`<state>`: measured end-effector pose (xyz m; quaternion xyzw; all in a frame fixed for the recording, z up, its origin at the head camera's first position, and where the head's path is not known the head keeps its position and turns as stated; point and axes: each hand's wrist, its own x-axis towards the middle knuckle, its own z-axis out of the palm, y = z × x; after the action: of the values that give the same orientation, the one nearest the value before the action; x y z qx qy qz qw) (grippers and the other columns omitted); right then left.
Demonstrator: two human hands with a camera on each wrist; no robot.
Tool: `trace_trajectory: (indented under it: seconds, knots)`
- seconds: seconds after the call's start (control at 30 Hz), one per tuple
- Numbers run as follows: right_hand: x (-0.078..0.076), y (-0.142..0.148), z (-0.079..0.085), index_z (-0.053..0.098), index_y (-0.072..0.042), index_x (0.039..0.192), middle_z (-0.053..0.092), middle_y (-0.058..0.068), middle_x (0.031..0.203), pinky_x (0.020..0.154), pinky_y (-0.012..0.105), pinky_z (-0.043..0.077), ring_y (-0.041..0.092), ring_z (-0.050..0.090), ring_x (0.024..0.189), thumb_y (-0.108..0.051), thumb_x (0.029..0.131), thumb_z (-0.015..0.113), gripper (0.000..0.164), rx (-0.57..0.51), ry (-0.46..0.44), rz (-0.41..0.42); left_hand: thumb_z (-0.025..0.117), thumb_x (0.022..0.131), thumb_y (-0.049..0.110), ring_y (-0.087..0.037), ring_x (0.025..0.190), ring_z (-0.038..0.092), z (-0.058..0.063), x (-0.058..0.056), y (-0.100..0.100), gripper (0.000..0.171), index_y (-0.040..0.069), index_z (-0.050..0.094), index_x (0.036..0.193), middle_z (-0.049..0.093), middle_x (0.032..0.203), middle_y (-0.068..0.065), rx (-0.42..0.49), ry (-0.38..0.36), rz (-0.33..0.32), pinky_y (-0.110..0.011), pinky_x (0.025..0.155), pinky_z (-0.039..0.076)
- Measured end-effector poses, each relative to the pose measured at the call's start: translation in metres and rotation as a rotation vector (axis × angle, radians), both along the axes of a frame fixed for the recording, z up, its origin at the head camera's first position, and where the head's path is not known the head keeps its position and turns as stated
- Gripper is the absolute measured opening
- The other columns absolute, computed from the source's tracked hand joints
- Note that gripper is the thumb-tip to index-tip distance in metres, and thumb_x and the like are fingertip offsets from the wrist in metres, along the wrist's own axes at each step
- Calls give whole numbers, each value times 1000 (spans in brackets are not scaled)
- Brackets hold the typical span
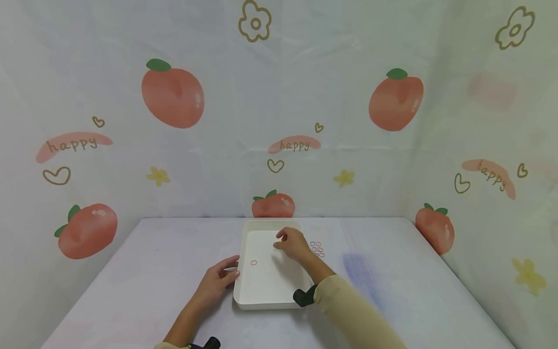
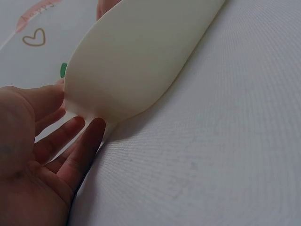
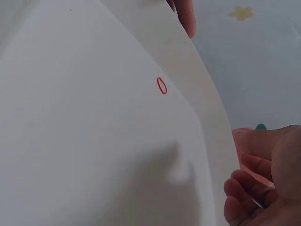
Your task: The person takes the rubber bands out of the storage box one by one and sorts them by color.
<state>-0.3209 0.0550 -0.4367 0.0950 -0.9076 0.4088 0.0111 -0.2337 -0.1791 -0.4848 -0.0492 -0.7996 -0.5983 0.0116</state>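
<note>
A white rectangular tray [image 1: 268, 306] lies on the table, with one small red ring [image 1: 254, 262] on its floor toward the left side. That ring [image 3: 162, 85] shows up close in the right wrist view. My left hand [image 1: 219, 275] is at the tray's left side, its fingertips touching the outer wall [image 2: 127, 56]. Above the far right part of the tray is my right hand [image 1: 293, 243], thumb and forefinger parted. Nothing shows between the fingers of the right hand [image 3: 258, 174] in the right wrist view, and its shadow falls on the tray floor.
Several small rings [image 1: 320, 249], reddish and bluish, lie close together on the table just right of the tray, partly behind my right wrist. A printed cloth wall [image 1: 209, 184] stands at the table's back edge. A bluish patch [image 1: 359, 271] marks the tabletop farther right.
</note>
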Motion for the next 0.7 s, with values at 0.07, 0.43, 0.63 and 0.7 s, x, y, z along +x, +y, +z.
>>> trace_trajectory:
  seconds: [0.07, 0.43, 0.63, 0.7]
  knots:
    - [-1, -2, -4, 66, -3, 100, 53, 3, 83, 64, 28, 45, 19, 50, 77, -12, 83, 77, 22, 8, 4, 23, 65, 92, 6, -27, 102, 65, 0, 0, 0, 45, 3, 54, 136, 61, 123, -16, -1, -1, -3, -32, 79, 56]
    - [-2, -16, -12, 68, -3, 102, 56, 1, 83, 63, 27, 45, 17, 51, 75, -9, 83, 76, 22, -24, -41, 168, 65, 92, 5, -28, 103, 64, 2, 1, 0, 46, 2, 54, 136, 61, 123, -16, 3, 4, -5, -33, 78, 56]
    - [-4, -22, -17, 71, -7, 101, 57, 0, 82, 62, 25, 45, 15, 51, 75, -8, 81, 78, 22, 12, -72, 226, 65, 92, 6, -28, 102, 65, 1, 1, 0, 46, 1, 53, 137, 61, 122, -17, 2, 6, -16, -33, 79, 56]
    - [-4, -24, -19, 72, -10, 103, 57, -1, 82, 62, 25, 46, 15, 52, 74, -8, 81, 77, 22, 23, -98, 243, 65, 92, 6, -27, 101, 65, 2, 1, 0, 46, 1, 54, 136, 61, 122, -17, -2, 5, -16, -33, 79, 56]
